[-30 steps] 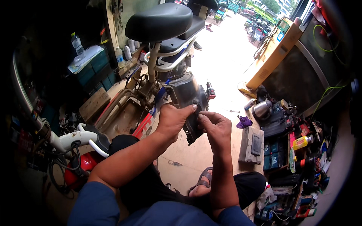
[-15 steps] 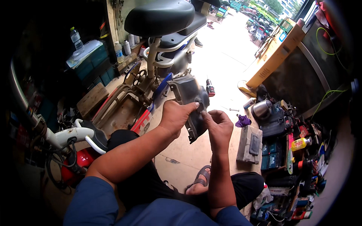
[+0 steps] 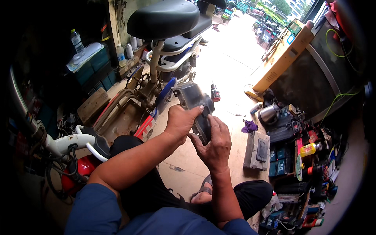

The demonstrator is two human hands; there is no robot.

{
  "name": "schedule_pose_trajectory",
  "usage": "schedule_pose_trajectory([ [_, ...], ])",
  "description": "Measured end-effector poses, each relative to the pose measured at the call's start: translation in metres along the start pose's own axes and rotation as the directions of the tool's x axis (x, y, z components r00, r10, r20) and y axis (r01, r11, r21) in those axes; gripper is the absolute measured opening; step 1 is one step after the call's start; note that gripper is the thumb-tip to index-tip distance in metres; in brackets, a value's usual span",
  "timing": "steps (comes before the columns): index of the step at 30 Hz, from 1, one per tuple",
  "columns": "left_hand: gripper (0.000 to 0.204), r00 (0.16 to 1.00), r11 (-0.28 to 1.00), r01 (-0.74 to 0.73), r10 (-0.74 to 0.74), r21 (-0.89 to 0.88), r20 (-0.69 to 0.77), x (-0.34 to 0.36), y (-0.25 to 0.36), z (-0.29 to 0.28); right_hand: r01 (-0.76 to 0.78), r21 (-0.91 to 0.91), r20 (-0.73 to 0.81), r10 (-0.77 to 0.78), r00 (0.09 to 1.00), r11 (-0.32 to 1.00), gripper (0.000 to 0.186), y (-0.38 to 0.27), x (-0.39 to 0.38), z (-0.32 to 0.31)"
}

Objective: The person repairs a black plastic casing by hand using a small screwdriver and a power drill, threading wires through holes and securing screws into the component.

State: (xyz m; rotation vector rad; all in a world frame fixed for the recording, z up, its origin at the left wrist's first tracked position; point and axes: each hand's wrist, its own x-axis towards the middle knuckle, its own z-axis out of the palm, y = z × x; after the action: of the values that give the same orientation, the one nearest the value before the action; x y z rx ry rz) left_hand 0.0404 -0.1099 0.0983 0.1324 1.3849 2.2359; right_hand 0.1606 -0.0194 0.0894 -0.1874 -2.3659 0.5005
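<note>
Holding a long, black, moulded-plastic cover (image 3: 197,98) slantwise, far left to near right, above the pale floor (image 3: 188,164), clamped by the bare left hand (image 3: 180,123) (thumb on top) and straddled at the near end by the spread bare right hand (image 3: 215,143) in a grip too hidden to call firm or loose.

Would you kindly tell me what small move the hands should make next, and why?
Perhaps close the right hand around the near end of the dark plastic part, since that hand's thumb and fingers are spread apart there, while the left hand grips the part's left edge, thumb on its upward face.
</note>
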Motion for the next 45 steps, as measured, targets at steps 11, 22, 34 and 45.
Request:
schedule_pose_trajectory([
  [11,0.023,0.992,0.954,0.071,-0.037,0.291,-0.120,0.021,-0.016,-0.009,0.002,-0.066,-0.007,-0.002,1.000,0.998,0.057,0.015,-0.007,0.019],
  [22,0.020,0.988,0.998,0.046,-0.040,-0.033,0.148,0.009,-0.010,0.017,0.012,-0.239,-0.116,-0.041,0.992,0.971,0.043,0.019,0.005,-0.004],
  [34,0.035,0.892,0.851,-0.435,0.361,0.294,0.273,-0.008,0.024,0.005,-0.602,0.563,0.057,0.700,0.711,0.566,0.021,0.093,0.025,-0.039],
  [45,0.022,0.798,0.612,-0.598,0.517,0.518,0.310,-0.002,0.029,0.010,-0.474,0.879,0.231,0.826,0.514,0.049,0.019,0.187,0.019,-0.070],
])
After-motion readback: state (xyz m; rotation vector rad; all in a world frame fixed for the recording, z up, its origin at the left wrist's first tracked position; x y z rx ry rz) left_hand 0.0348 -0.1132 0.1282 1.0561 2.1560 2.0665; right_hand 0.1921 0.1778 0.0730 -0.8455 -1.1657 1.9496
